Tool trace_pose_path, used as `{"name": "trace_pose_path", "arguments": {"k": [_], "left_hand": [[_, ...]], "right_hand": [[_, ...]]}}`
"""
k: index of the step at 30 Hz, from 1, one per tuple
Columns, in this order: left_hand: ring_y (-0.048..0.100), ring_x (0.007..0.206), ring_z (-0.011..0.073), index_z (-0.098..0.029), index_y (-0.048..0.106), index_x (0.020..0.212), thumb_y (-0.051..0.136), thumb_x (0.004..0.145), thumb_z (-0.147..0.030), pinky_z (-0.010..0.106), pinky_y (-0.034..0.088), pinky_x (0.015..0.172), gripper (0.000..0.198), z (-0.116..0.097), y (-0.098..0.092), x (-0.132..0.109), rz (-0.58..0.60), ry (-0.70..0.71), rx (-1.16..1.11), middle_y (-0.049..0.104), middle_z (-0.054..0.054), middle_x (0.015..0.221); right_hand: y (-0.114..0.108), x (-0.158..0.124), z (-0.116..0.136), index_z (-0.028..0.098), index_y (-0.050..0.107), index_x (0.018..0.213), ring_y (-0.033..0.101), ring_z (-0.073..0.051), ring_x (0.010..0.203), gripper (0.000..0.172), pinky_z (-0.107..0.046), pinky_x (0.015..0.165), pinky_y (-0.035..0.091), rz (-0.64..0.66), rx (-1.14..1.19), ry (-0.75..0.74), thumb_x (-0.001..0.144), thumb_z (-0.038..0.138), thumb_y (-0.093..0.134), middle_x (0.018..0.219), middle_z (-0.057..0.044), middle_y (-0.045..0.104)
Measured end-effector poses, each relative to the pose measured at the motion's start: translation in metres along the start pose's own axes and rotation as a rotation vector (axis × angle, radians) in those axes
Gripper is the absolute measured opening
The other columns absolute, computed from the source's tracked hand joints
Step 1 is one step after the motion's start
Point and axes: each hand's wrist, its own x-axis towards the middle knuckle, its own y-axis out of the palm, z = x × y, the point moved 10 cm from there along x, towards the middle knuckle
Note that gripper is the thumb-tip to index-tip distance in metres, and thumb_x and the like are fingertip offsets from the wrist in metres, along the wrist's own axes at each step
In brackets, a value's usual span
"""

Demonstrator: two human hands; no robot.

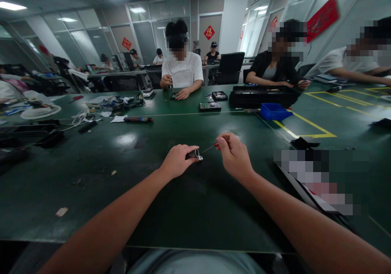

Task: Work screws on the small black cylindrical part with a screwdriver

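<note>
Above the green table [183, 217], my left hand [179, 160] is closed around a small dark cylinder [192, 154] with a pale ring at its open end. A small white piece [200, 158] shows right beside that end; whether it is attached, I cannot tell. My right hand [233, 153] grips a screwdriver [210, 147] by its reddish handle. Its thin metal shaft points left and down, with the tip close to the cylinder's ringed end. Whether the tip touches anything is too small to make out.
Ahead lie a brown marker-like tool [138, 119], a hard drive with a green board [210, 106], a blue tray [275, 111] and a long black housing [264, 96]. Cables [122, 101] heap at left. A person in a white shirt [183, 72] works opposite; others sit right.
</note>
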Motion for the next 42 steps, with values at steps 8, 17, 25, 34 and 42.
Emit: {"name": "trace_pose_path", "arguments": {"k": [8, 17, 25, 34, 42], "left_hand": [[0.060, 0.104, 0.0226, -0.023, 0.064, 0.120, 0.067, 0.087, -0.032, 0.039, 0.046, 0.096, 0.034, 0.016, -0.012, 0.000, -0.127, -0.117, -0.305, 0.066, 0.005, 0.114], [0.055, 0.067, 0.0115, -0.020, 0.053, 0.108, 0.052, 0.093, -0.037, 0.023, 0.044, 0.057, 0.023, 0.032, -0.013, 0.002, -0.169, -0.358, -1.081, 0.059, 0.004, 0.090], [0.060, 0.066, 0.0141, -0.019, 0.062, 0.104, 0.056, 0.089, -0.040, 0.025, 0.046, 0.057, 0.026, 0.023, -0.004, 0.008, 0.097, -0.333, -0.606, 0.064, 0.004, 0.084], [0.066, 0.090, 0.0265, -0.027, 0.071, 0.110, 0.062, 0.087, -0.042, 0.036, 0.049, 0.074, 0.029, -0.012, 0.023, 0.017, 0.242, -0.056, 0.048, 0.071, 0.006, 0.104], [0.065, 0.085, 0.0246, -0.025, 0.073, 0.097, 0.055, 0.091, -0.037, 0.034, 0.047, 0.072, 0.023, -0.004, 0.016, 0.025, 0.192, -0.041, 0.081, 0.071, 0.006, 0.094]], "right_hand": [[0.000, 0.001, 0.000, 0.023, 0.056, 0.092, 0.066, -0.021, 0.074, 0.020, -0.034, 0.068, 0.044, 0.016, -0.028, 0.011, 0.099, 0.037, 0.043, 0.078, -0.004, 0.068], [-0.002, 0.001, 0.002, 0.024, 0.057, 0.092, 0.066, -0.021, 0.074, 0.021, -0.034, 0.069, 0.045, 0.005, -0.019, -0.011, 0.099, 0.038, 0.043, 0.079, -0.004, 0.069], [-0.004, 0.001, 0.004, 0.024, 0.056, 0.092, 0.066, -0.021, 0.074, 0.019, -0.034, 0.069, 0.045, -0.003, -0.015, -0.025, 0.099, 0.036, 0.044, 0.078, -0.003, 0.068], [-0.002, 0.001, 0.004, 0.023, 0.057, 0.092, 0.065, -0.020, 0.072, 0.019, -0.032, 0.068, 0.044, 0.021, -0.021, -0.020, 0.099, 0.036, 0.043, 0.077, -0.003, 0.068], [-0.002, 0.001, 0.005, 0.022, 0.058, 0.092, 0.065, -0.019, 0.073, 0.020, -0.031, 0.069, 0.044, 0.017, -0.014, -0.042, 0.099, 0.034, 0.044, 0.077, -0.002, 0.067]]}}
